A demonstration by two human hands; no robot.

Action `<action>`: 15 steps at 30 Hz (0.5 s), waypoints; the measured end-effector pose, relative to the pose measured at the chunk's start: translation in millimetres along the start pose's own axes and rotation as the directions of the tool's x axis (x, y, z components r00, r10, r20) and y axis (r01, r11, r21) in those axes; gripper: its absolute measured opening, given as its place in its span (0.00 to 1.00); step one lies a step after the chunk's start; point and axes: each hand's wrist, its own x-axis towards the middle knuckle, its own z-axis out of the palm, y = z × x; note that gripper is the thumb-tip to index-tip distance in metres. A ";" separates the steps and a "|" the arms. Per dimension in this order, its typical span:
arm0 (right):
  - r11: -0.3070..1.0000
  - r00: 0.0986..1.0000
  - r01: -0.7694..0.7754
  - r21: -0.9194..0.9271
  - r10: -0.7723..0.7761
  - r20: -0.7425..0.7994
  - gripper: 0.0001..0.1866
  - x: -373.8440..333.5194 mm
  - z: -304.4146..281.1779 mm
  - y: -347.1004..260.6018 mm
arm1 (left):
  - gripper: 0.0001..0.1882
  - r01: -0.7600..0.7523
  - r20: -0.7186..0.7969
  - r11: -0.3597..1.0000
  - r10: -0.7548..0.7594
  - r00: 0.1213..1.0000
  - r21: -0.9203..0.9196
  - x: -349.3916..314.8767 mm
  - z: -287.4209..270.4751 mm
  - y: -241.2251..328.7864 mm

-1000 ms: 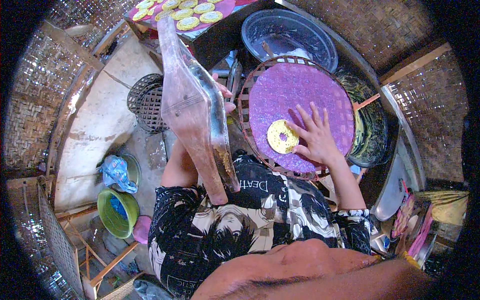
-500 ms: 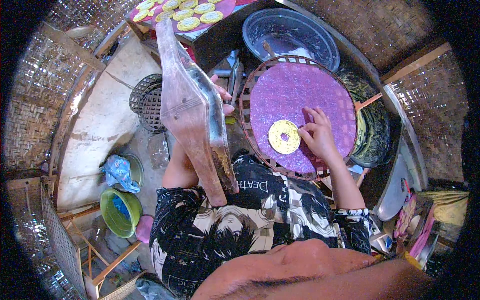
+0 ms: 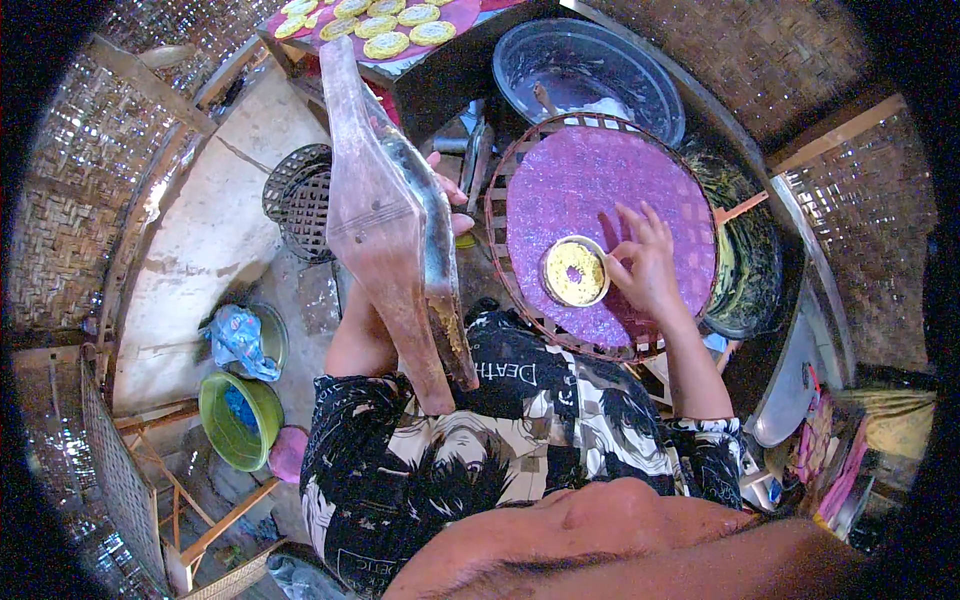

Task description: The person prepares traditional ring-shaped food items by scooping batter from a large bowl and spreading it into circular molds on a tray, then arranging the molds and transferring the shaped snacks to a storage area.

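Note:
My right hand pinches the rim of a thin round ring mould between thumb and fingertips, with the other fingers raised. Inside the ring lies a yellow, lacy round of dough with a small hole in its middle. Both are over a purple sheet spread on a round woven tray in front of me. To the left, my left hand grips a long, diamond-shaped wooden tool. Most of that hand is hidden behind the wood; only the fingers show at its right side. Yellow crumbs stick to its lower edge.
More yellow rounds lie on a pink sheet at the top. A large dark basin stands behind the tray, and another tub smeared with yellow is at its right. An openwork basket and a green tub stand at left.
The ring's wall now stands up around the yellow round, where before it looked flat. My right hand has risen slightly with the ring. The wooden tool has barely moved.

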 end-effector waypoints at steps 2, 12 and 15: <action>1.000 0.999 0.003 -0.004 -0.003 -0.033 0.06 3.8 -3.0 -0.9 | 0.15 -0.025 -0.002 0.999 0.025 1.000 0.037 -0.5 -3.1 -2.7; 0.999 0.999 0.052 0.010 -0.052 0.008 0.07 15.3 -5.5 0.8 | 0.15 -0.004 0.076 0.997 0.010 0.997 -0.075 -5.5 -18.1 -11.3; 0.998 0.995 0.070 0.008 -0.069 -0.069 0.07 38.6 2.6 3.4 | 0.17 -0.009 0.063 0.997 0.014 0.998 -0.083 -7.7 -19.7 -11.0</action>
